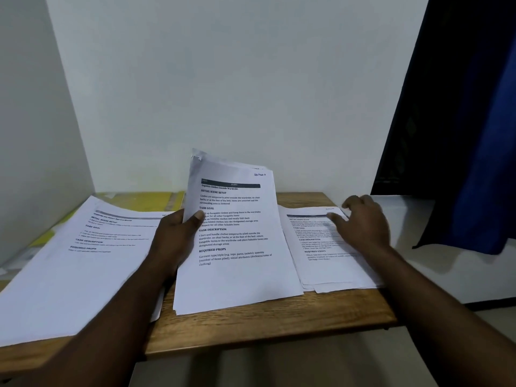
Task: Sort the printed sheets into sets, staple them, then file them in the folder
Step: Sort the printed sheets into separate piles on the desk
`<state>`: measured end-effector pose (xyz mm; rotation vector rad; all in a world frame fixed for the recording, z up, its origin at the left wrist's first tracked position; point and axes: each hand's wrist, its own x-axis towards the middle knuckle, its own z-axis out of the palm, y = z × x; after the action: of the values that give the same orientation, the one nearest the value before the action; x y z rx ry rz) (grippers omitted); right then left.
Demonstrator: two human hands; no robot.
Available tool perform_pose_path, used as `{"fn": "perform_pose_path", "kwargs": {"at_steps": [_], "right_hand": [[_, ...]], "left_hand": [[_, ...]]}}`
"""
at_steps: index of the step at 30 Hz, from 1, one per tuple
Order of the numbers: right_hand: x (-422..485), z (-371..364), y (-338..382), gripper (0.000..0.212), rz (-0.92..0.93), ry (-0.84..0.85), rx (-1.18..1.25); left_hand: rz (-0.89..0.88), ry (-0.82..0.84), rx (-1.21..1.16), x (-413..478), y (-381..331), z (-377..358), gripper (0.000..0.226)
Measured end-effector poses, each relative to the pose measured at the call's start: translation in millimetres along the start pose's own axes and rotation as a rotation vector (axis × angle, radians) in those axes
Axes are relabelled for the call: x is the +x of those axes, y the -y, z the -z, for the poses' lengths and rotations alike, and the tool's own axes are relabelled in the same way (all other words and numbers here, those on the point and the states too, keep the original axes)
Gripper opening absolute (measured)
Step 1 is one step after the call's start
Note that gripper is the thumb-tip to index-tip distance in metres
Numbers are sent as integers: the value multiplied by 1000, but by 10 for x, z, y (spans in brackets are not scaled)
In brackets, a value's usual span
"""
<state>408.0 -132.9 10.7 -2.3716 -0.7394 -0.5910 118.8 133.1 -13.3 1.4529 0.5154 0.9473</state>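
At the centre, a middle stack [237,241] of printed sheets headed "Organize Clothes Outside Wardrobe" stands tilted up, its lower edge on the wooden table [265,322]. Your left hand [178,236] grasps the stack's left edge, thumb pressed on the top page. Just right of that stack, your right hand [363,222] rests with loosely spread fingers on a right stack [315,247], holding nothing. Left of the middle stack lies a left stack [83,261], partly covering a yellow folder [150,201] behind it. A blue curtain [474,135] hangs far to the right. You appear to be in the sorting step. No stapler is visible, so next you likely deal the top page onto its matching pile.
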Motion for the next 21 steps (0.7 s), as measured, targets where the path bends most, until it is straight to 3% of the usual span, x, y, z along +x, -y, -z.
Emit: {"fn": "perform_pose_path", "kwargs": {"at_steps": [3,5,12,14,18,21], "right_hand": [[-105,5,559,30,-79,259,562],[-203,-39,887,36,-53,399,740],[-439,-446,1093,34,-131,373,916],[-420,-450,1047,35,-168,340,920],[-357,-464,980,15,-177,242,793],[-324,-491,964,23,-221,210,774]], "left_hand": [[-9,16,0,-28,-40,-26,16],[-14,27,-33,-66,-65,-33,16],[15,49,-89,-130,-80,-19,29],[37,39,-85,-102,-56,-22,30],[26,36,-50,-45,-20,-8,38],[19,25,-35,-32,-9,0,36]]}}
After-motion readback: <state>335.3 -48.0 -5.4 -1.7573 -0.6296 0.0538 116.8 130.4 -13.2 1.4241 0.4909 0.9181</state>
